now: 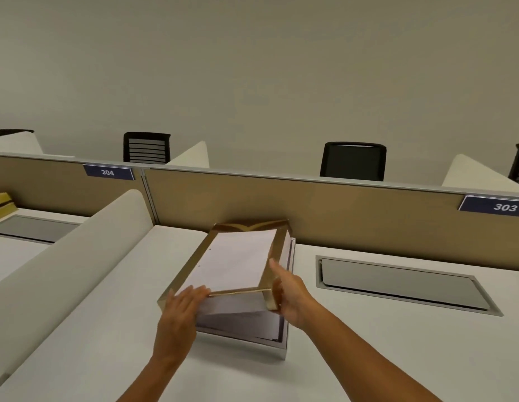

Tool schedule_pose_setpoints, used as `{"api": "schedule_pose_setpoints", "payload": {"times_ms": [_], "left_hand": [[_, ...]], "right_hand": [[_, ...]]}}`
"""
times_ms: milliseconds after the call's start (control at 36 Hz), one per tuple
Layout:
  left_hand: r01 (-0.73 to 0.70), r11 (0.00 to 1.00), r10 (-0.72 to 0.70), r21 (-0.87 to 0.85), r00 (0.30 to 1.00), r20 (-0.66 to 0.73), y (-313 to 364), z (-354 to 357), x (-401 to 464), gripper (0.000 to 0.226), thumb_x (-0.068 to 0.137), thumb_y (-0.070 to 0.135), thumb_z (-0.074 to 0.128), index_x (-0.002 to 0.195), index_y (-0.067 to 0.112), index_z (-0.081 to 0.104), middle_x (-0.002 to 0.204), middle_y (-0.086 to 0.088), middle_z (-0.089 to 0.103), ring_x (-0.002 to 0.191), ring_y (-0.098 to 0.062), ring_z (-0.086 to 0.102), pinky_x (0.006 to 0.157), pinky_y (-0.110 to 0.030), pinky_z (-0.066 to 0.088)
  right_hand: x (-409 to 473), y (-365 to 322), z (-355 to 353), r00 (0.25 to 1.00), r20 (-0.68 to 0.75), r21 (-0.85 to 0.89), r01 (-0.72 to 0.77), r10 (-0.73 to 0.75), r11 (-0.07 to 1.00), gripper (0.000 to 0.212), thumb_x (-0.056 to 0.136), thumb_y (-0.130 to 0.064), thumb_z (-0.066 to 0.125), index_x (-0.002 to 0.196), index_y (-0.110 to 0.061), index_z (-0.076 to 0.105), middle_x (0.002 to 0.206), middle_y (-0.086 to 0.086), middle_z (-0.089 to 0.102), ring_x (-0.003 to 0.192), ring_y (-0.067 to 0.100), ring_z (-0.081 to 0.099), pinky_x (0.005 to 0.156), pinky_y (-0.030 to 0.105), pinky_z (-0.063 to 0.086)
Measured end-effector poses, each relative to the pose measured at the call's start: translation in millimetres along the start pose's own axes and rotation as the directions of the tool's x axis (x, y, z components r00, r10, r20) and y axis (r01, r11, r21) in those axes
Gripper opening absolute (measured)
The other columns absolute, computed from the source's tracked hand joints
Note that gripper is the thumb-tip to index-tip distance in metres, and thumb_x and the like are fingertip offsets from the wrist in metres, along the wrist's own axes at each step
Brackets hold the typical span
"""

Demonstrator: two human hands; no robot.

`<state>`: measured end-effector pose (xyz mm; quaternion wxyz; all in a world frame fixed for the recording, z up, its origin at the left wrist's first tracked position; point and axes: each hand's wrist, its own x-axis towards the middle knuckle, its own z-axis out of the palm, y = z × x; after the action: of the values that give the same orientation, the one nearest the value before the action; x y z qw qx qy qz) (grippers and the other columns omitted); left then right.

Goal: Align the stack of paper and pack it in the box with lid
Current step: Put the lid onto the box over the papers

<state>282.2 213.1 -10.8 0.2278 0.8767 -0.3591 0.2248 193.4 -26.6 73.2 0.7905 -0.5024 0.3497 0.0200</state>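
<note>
A shallow gold-rimmed lid [192, 264] with a white inside is tilted, its far end low near the partition and its near end raised. My left hand [179, 304] grips its near left corner, and my right hand [287, 295] grips its near right corner. Under the lid sits a white box [282, 349] on the desk. The stack of paper [240, 322] lies inside it in the lid's shadow, mostly hidden by the lid.
A tan partition [354, 216] with signs 304 and 303 runs behind the box. A curved white divider [78, 256] stands on the left. A grey cable hatch [403, 285] is set in the desk on the right. Gold boxes [1, 206] are stacked at far left.
</note>
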Motion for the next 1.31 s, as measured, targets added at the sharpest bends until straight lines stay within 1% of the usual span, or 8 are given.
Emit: {"api": "schedule_pose_setpoints", "payload": {"times_ms": [111, 250, 528, 750, 861, 972, 1139, 1306], "left_hand": [[-0.036, 0.999, 0.036, 0.000, 0.999, 0.019, 9, 18, -4, 0.068, 0.063, -0.021, 0.079, 0.124, 0.007, 0.068, 0.123, -0.011, 0.071, 0.118, -0.037, 0.065, 0.103, -0.066, 0.042], [-0.096, 0.994, 0.092, 0.047, 0.993, 0.079, 8, 31, -11, 0.076, 0.056, -0.024, 0.079, 0.123, 0.009, 0.069, 0.124, -0.010, 0.071, 0.117, -0.037, 0.065, 0.103, -0.069, 0.039], [-0.153, 0.983, 0.125, 0.105, 0.964, 0.234, -3, 28, -32, 0.083, 0.050, -0.013, 0.088, 0.125, 0.016, 0.068, 0.128, -0.006, 0.069, 0.118, -0.033, 0.065, 0.099, -0.059, 0.048], [-0.162, 0.987, 0.159, -0.022, 0.920, 0.359, -4, 14, -28, 0.058, 0.073, 0.040, 0.073, 0.129, 0.029, 0.062, 0.131, 0.006, 0.063, 0.120, -0.019, 0.059, 0.103, -0.047, 0.045], [0.075, 0.980, -0.004, -0.184, 0.933, 0.359, -4, 12, -9, 0.069, 0.091, 0.072, 0.030, 0.132, 0.026, 0.061, 0.117, 0.009, 0.068, 0.105, -0.010, 0.063, 0.096, -0.041, 0.051], [0.383, 0.913, -0.297, -0.139, 0.860, 0.414, -13, 20, 25, 0.061, 0.092, 0.064, 0.041, 0.137, 0.026, 0.055, 0.142, -0.002, 0.058, 0.126, -0.024, 0.058, 0.110, -0.047, 0.043], [0.384, 0.919, -0.358, 0.088, 0.721, 0.594, -32, 45, 59, 0.064, 0.097, 0.057, 0.043, 0.152, 0.025, 0.033, 0.164, -0.004, 0.024, 0.144, -0.031, 0.038, 0.115, -0.048, 0.035], [0.315, 0.923, -0.379, 0.220, 0.657, 0.652, -38, 65, 71, 0.056, 0.103, 0.043, 0.038, 0.154, 0.021, 0.027, 0.167, -0.005, 0.014, 0.141, -0.031, 0.042, 0.117, -0.044, 0.037]], "right_hand": [[11, 19, -11, 0.989, -0.141, -0.116, 0.037, -0.054, 0.993, 0.053, 0.094, -0.038, 0.067, 0.136, -0.013, 0.046, 0.123, 0.010, 0.063, 0.107, 0.028, 0.062, 0.078, 0.038, 0.057], [15, 39, -24, 0.976, -0.206, -0.202, 0.034, -0.076, 0.979, 0.070, 0.099, -0.034, 0.060, 0.157, -0.024, 0.022, 0.157, 0.006, 0.039, 0.139, 0.035, 0.043, 0.112, 0.056, 0.043], [10, 69, -26, 0.961, -0.225, -0.535, 0.014, -0.158, 0.845, 0.062, 0.100, -0.045, 0.052, 0.154, -0.026, 0.030, 0.154, 0.010, 0.038, 0.134, 0.031, 0.047, 0.108, 0.047, 0.050], [13, 69, -35, 0.979, -0.140, -0.691, 0.008, -0.145, 0.723, 0.057, 0.102, -0.045, 0.047, 0.153, -0.026, 0.029, 0.135, 0.002, 0.056, 0.097, 0.018, 0.063, 0.065, 0.026, 0.062], [15, 67, -43, 0.987, -0.124, -0.784, -0.034, -0.102, 0.619, 0.057, 0.099, -0.040, 0.048, 0.150, -0.020, 0.036, 0.133, 0.004, 0.057, 0.114, 0.025, 0.059, 0.089, 0.035, 0.054], [24, 72, -47, 0.989, -0.112, -0.841, -0.042, -0.097, 0.539, 0.066, 0.097, -0.030, 0.052, 0.156, -0.018, 0.025, 0.137, 0.007, 0.054, 0.119, 0.026, 0.057, 0.096, 0.036, 0.053], [42, 71, -43, 0.954, -0.042, -0.889, 0.100, -0.298, 0.446, 0.071, 0.099, -0.035, 0.056, 0.158, -0.024, 0.018, 0.161, 0.010, 0.029, 0.137, 0.032, 0.050, 0.104, 0.033, 0.050], [60, 58, -46, 0.955, -0.059, -0.885, 0.085, -0.290, 0.457, 0.060, 0.101, -0.036, 0.054, 0.154, -0.023, 0.030, 0.148, 0.010, 0.050, 0.126, 0.029, 0.059, 0.101, 0.035, 0.055]]}}
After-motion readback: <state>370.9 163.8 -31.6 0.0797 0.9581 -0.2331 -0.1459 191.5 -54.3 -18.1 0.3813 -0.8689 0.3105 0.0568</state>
